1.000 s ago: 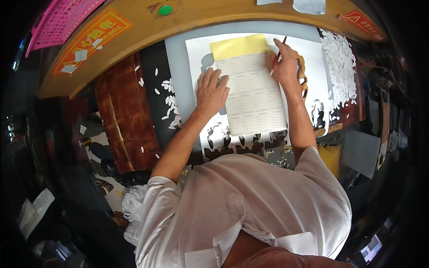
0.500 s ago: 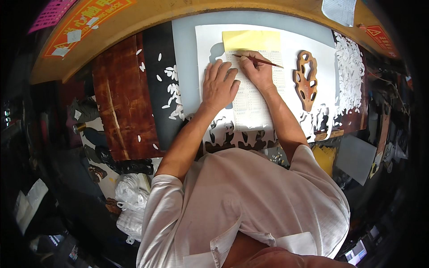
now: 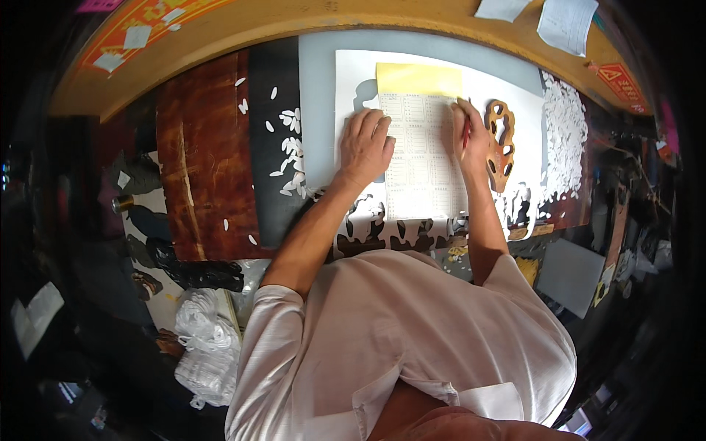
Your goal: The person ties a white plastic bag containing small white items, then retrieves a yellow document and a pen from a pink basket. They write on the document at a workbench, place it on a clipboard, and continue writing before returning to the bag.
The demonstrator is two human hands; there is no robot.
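A printed paper form (image 3: 419, 173) with a yellow strip (image 3: 419, 79) along its top lies on a large white sheet (image 3: 526, 121) with cut-out shapes along its near edge. My left hand (image 3: 366, 147) rests flat at the form's left side, its fingers loosely apart. At the form's right edge, my right hand (image 3: 474, 134) has its fingers closed round a dark red pen (image 3: 465, 136), which points back toward me. Just right of that hand lies a brown cutting die (image 3: 502, 166) with several holes through it.
Small white cut pieces are heaped (image 3: 562, 147) at the table's right, and several more (image 3: 292, 151) are scattered on the black strip at left. A reddish-brown board (image 3: 206, 162) forms the left side. A yellow beam (image 3: 294, 29) spans the far edge. White bags (image 3: 206, 345) stand low left.
My right hand has moved right, from the upper middle of the form to its right edge, with the pen turned upright in it. My left hand stays beside the form. The whole view has shifted slightly.
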